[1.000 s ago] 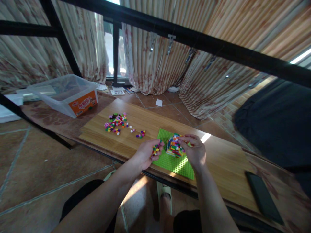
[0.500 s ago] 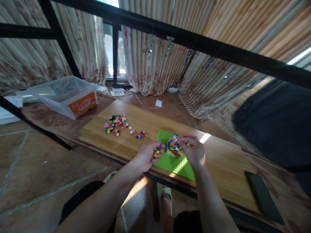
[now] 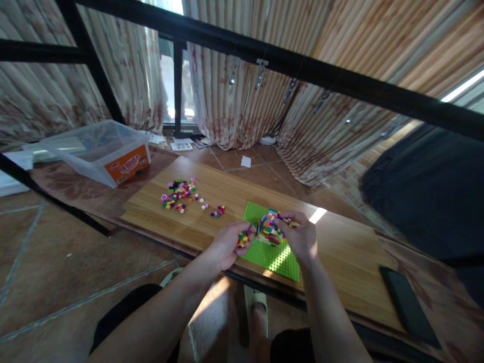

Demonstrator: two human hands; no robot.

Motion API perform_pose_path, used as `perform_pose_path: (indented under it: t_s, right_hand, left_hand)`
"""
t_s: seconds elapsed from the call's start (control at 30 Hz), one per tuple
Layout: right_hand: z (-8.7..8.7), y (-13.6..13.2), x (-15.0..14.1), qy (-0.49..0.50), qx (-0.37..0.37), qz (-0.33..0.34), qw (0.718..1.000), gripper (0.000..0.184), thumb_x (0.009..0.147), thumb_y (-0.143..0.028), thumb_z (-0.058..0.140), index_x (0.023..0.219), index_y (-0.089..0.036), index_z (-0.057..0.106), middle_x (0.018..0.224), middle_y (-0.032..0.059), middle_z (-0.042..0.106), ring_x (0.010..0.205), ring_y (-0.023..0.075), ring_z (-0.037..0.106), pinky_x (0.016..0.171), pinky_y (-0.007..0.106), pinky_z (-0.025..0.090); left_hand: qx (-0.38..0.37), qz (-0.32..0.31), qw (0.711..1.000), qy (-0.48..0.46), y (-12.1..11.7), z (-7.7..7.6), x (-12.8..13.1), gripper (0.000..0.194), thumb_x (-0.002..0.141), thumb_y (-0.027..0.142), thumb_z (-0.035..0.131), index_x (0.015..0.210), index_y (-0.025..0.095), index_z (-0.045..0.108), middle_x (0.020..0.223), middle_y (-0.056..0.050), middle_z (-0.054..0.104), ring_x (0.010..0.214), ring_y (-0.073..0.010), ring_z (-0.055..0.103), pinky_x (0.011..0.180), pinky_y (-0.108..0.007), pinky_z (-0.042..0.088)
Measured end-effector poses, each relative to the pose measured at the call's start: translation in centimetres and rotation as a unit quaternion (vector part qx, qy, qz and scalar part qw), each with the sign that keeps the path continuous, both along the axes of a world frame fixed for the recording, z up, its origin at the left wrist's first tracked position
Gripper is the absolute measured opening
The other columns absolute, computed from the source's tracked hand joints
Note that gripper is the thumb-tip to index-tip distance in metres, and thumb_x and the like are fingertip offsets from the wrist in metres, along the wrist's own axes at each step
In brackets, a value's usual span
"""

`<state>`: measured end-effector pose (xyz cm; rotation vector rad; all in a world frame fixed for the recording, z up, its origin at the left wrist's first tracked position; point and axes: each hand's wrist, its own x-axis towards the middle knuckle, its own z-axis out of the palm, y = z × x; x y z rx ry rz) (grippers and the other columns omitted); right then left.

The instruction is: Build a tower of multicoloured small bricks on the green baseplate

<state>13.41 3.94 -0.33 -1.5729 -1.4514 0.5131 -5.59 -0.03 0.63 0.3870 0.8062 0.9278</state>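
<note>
My left hand (image 3: 229, 244) is cupped around a bunch of small coloured toy bricks (image 3: 243, 239), just over the left side of a green studded baseplate (image 3: 260, 256). On that baseplate stands a block-shaped build of many-coloured bricks (image 3: 270, 228). My right hand (image 3: 301, 236) is at the build's right side, thumb and fingers pinched together against its upper part. Whatever small piece those fingertips may hold is hidden. The right hand also covers the build's right edge.
A pile of loose bricks (image 3: 179, 194) lies left on the wooden board (image 3: 147, 204), with a smaller cluster (image 3: 218, 212) nearer me. A clear plastic box (image 3: 100, 156) stands far left. A dark flat object (image 3: 409, 305) rests at right. A black metal bar (image 3: 302, 65) crosses above.
The view has shifted slightly. Both hands stay almost in place, the left still cupping its bricks, the right fingers making small movements at the build's top.
</note>
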Motion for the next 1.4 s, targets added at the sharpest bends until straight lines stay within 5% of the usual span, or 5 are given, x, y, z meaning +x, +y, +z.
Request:
perform_pose_path:
  t_s: [0.27,0.43,0.53,0.73,1.4]
  right_hand:
    - [0.4,-0.1,0.6,0.009,0.039,-0.019,0.999,0.023,0.062,-0.041,0.073,0.071,-0.02,0.07,0.1,0.0061,0.066,0.089,0.0217,0.062,0.075,0.037,0.049]
    - [1.0,-0.4,0.4,0.087,0.115,-0.056,0.988,0.021,0.069,-0.038,0.069,0.074,-0.018,0.068,0.084,0.0046,0.067,0.077,0.0181,0.062,0.067,0.032,0.05]
    - [1.6,-1.5,-1.2,0.07,0.131,0.02,0.989,0.015,0.075,-0.034,0.065,0.077,-0.02,0.068,0.074,0.0016,0.065,0.068,0.015,0.061,0.064,0.029,0.05]
    - [1.8,-3.0,-3.7,-0.046,0.096,0.184,0.977,0.016,0.081,-0.033,0.061,0.09,-0.024,0.069,0.097,0.0053,0.065,0.09,0.0184,0.061,0.078,0.033,0.05]
    - [2.4,-3.5,-4.2,-0.09,0.135,0.197,0.967,0.01,0.082,-0.025,0.057,0.086,-0.025,0.066,0.087,0.0024,0.067,0.089,0.0186,0.062,0.085,0.037,0.048]
  left_hand:
    - [0.0,-0.002,1.0,0.001,0.0,0.0,0.2,0.016,0.08,0.025,0.052,0.073,0.012,0.057,0.062,0.001,0.045,0.044,-0.0031,0.036,0.035,-0.015,0.015]
    - [0.006,-0.001,1.0,0.001,0.0,-0.2,0.3,0.016,0.079,0.026,0.054,0.074,0.012,0.058,0.063,0.001,0.046,0.044,-0.0033,0.036,0.035,-0.015,0.015]
    - [0.005,-0.004,1.0,-0.002,0.0,-0.2,0.3,0.015,0.078,0.026,0.055,0.075,0.012,0.058,0.062,0.001,0.045,0.044,-0.0033,0.036,0.036,-0.015,0.015]
    - [0.023,-0.007,0.999,-0.022,0.0,0.0,0.4,0.015,0.075,0.028,0.06,0.075,0.013,0.056,0.062,0.002,0.047,0.044,-0.003,0.037,0.036,-0.015,0.015]
    - [0.052,-0.047,0.997,-0.042,-0.3,0.5,0.4,0.018,0.073,0.028,0.062,0.07,0.014,0.052,0.06,0.003,0.045,0.043,-0.0026,0.035,0.037,-0.016,0.012]
